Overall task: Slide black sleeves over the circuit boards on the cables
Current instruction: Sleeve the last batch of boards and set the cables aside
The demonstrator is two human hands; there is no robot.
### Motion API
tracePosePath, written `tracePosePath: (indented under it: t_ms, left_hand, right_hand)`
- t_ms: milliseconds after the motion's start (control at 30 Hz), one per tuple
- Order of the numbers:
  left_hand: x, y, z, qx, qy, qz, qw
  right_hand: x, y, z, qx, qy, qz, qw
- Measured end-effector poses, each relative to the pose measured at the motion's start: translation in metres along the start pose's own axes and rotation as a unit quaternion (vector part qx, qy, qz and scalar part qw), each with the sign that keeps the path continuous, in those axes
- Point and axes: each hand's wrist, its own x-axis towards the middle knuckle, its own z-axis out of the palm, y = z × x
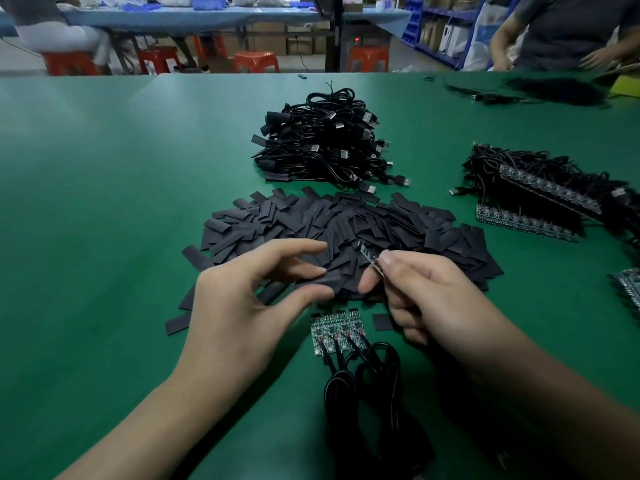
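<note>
My left hand pinches a flat black sleeve between thumb and fingers, just above a wide heap of loose black sleeves. My right hand pinches a small circuit board edge-on, its tip pointing up-left, close to the sleeve's right end. Whether board and sleeve touch I cannot tell. Below my hands a row of several green circuit boards lies flat on the green table, each with a black cable trailing toward me.
A pile of coiled USB cables carrying sleeves lies behind the heap. Bare boards on cables are stacked at the right. More boards sit at the right edge. A person stands at the far right corner; red stools and a blue bench lie beyond.
</note>
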Motion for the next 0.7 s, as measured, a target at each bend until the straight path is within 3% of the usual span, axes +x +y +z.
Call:
tracePosePath:
  t_ms: [133,467,700]
  left_hand:
    - [0.0011,0.0004,-0.0021,-0.016,0.006,-0.009,1.0]
    - [0.0004,0.002,-0.002,-0.014,0.001,0.01,1.0]
    - [0.0029,0.0032,-0.01,0.101,-0.048,0.089,0.99]
  right_hand:
    - [-0.0025,0.0006,-0.007,-0.177,-0.009,-0.06,0.982]
    - [-0.007,-0.0037,-0.0038,-0.231,-0.034,-0.08,0.969]
    - [-0.0084,-0.0064,-0.0043,-0.278,-0.053,-0.079,0.956]
